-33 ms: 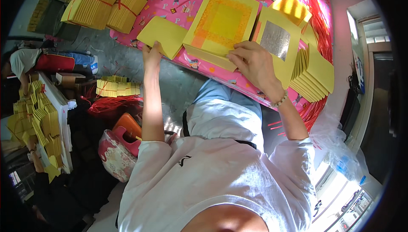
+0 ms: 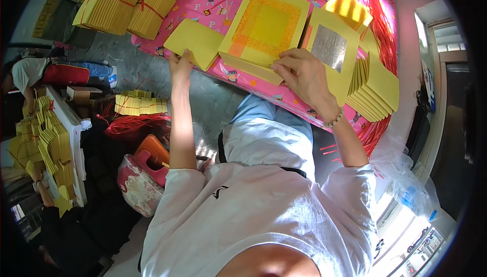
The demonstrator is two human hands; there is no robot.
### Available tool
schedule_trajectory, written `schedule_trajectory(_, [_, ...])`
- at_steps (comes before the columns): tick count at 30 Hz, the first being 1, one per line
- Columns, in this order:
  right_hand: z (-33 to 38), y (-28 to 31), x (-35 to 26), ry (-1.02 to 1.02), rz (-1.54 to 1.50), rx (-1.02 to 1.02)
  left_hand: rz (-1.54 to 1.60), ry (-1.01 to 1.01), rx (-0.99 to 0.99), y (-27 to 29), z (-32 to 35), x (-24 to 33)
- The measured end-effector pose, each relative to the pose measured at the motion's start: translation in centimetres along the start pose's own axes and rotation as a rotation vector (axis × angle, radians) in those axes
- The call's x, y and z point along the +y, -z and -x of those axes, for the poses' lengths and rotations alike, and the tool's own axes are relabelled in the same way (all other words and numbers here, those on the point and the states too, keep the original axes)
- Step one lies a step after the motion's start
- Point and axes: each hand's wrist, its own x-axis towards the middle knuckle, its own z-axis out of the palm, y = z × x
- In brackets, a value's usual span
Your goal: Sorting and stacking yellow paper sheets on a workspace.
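Paper-goods workshop: tied yellow paper bundles (image 2: 109,4), red cords (image 2: 378,16), a co-worker (image 2: 31,73) at a second table (image 2: 77,150)

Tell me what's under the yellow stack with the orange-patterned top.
The stack appears to sit on pink printed cloth, visible along its near edge; whatever lies directly beneath is covered.

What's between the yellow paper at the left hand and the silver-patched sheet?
In the head view, a yellow stack with an orange-bordered top and some pink table cover lie between the yellow paper and the silver-patched sheet.
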Motion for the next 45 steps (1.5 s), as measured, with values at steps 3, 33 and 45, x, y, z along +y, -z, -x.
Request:
schedule_trajectory(3, [-0.4, 0.5, -0.2, -0.1, -0.036, -0.094, -0.326, -0.271, 0.089, 0.0, 1.2, 0.4])
schedule_trajectory(33, [-0.6, -0.7, 2.1, -0.289, -0.396, -0.049, -0.176, -0.284, -0.367, -6.4, 6.4, 2.9])
schedule_trajectory(45, [-0.5, -0.7, 1.9, -0.312, -0.401, -0.061, -0.181, -0.285, -0.375, -6.1, 6.4, 2.7])
